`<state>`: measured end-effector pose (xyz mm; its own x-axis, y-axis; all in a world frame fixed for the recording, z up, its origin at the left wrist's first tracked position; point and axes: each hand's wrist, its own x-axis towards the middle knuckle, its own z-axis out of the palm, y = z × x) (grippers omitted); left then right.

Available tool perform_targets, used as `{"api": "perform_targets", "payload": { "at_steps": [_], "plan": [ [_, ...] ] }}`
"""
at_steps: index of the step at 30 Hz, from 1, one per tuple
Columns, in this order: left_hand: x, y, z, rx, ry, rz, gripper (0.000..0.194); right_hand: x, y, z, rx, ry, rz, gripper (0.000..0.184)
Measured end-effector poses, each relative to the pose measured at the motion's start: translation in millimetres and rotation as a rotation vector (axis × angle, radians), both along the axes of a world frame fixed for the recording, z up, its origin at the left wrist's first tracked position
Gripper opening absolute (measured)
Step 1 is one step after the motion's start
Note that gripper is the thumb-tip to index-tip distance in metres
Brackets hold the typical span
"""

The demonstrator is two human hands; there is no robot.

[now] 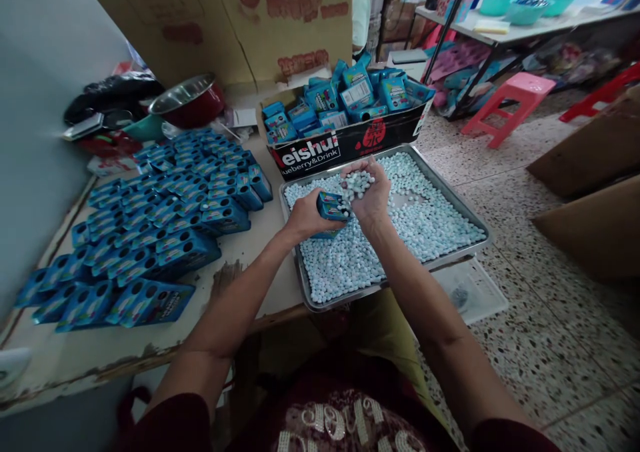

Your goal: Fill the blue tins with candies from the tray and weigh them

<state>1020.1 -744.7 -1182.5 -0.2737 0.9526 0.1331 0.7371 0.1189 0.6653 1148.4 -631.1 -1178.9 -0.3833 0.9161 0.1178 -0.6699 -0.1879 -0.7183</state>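
My left hand (pixel 306 216) is wrapped round a small blue carton (pixel 330 205) and holds it over the tray, its open top facing up. Cupped beside it, my right hand (pixel 376 195) carries a heap of small pale blue balls (pixel 358 183). Some of these balls are at the carton's mouth. Beneath both hands lies a shallow metal tray (pixel 489 235), covered with a layer of the same balls (pixel 345 265). A thin patch in that layer shows bare metal just right of my right hand.
Rows of blue cartons (pixel 170 199) stand on the table at left. Behind the tray, a black box (pixel 345 147) overflows with more blue cartons. A red-sided metal bowl (pixel 193 105) and a large cardboard box (pixel 280 25) are further back. A pink stool (pixel 515 102) stands on the floor at right.
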Motion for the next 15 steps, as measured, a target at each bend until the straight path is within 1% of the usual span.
{"api": "perform_targets", "payload": {
  "at_steps": [5,10,13,15],
  "plan": [
    [2,0,-1.0,0.024,0.008,0.003,0.07,2,-3,2.4,0.103,-0.022,0.024,0.055],
    [5,-2,-2.9,0.054,0.016,0.026,0.072,7,-10,11.5,0.169,-0.064,0.022,0.059],
    [4,-5,-5.5,0.134,0.045,0.02,0.072,13,-13,13.4,0.181,-0.084,0.111,0.063],
    [1,-5,-8.4,0.216,0.072,0.057,0.074,22,-11,8.0,0.214,-0.093,0.154,0.067]
  ]
}}
